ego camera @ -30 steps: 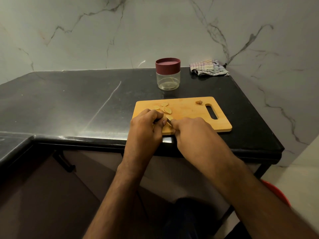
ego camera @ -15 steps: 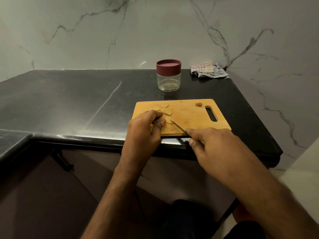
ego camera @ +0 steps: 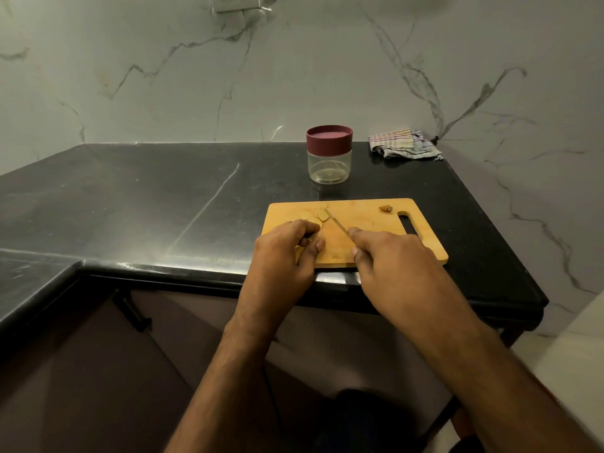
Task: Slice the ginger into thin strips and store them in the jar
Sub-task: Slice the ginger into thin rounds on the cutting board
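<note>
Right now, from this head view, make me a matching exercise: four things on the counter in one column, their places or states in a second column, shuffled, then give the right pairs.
Things
1. jar
2. cloth
3. knife
4. ginger stub

Places or states
A. crumpled in the far right corner by the wall
B. lying alone on the cutting board near its handle slot
C. lid on, standing behind the board
D. held in the right hand, tip by the ginger slices

Pairs: 1-C, 2-A, 3-D, 4-B
</note>
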